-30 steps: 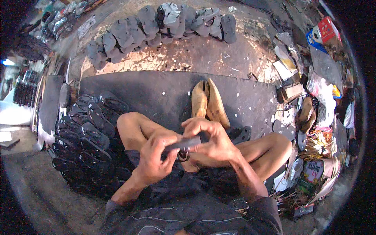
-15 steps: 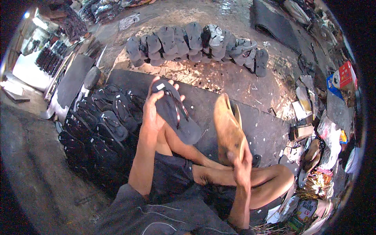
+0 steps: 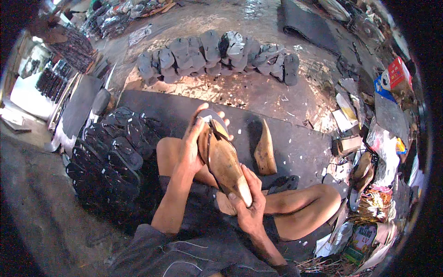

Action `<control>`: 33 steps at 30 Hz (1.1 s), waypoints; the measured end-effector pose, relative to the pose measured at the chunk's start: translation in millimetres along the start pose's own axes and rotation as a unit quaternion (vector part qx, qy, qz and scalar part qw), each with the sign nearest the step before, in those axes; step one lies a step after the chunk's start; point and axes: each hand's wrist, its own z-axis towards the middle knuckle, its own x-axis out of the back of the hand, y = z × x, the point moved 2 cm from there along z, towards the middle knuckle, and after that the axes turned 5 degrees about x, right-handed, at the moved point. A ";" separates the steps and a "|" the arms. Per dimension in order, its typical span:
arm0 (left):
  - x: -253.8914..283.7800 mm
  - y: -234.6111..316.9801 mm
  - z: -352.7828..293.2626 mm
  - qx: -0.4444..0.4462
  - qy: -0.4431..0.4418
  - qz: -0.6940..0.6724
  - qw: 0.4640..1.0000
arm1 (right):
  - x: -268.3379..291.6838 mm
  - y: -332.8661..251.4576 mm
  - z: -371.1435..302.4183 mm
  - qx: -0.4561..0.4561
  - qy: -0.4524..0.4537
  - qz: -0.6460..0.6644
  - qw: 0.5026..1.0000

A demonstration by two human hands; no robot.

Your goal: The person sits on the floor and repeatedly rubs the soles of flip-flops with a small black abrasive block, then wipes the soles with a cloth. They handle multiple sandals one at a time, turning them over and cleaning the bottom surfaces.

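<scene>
My left hand (image 3: 190,144) is closed round the front of a dark grey flip-flop (image 3: 215,114), thumb on top near the toe. A worn wooden shoe last (image 3: 225,162) lies along the flip-flop, its narrow front under the dark straps. At its pale heel end my right hand (image 3: 250,203) grips the last, thumb on the near side. Much of the flip-flop's sole is hidden beneath the wood. Beyond my right hand, a second wooden shoe last (image 3: 265,151) rests on the black mat (image 3: 300,147). Near my bent leg lies a dark sandal-like piece (image 3: 283,184).
Several dark flip-flops with straps (image 3: 124,152) are heaped at my left. Across the far side stands a row of stacked grey soles (image 3: 210,51). On the right are a red and blue box (image 3: 394,78), a small carton (image 3: 349,144), plastic wrapping and scraps.
My right hand has brought a wooden last over to the flip-flop and under its straps. Another last now lies on the mat. The view has shifted slightly.
</scene>
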 end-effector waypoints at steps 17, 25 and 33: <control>0.3 -65.2 -74.0 0.151 0.169 0.110 0.968 | 16.3 74.1 12.6 -0.187 -0.007 0.217 0.958; 17.5 -43.7 -92.3 0.192 0.002 0.139 0.971 | 8.7 72.5 -19.2 -0.379 -0.074 0.505 0.772; -58.0 -52.6 -47.6 0.093 0.056 0.364 0.925 | 1.8 94.4 0.9 -0.244 0.172 0.313 0.902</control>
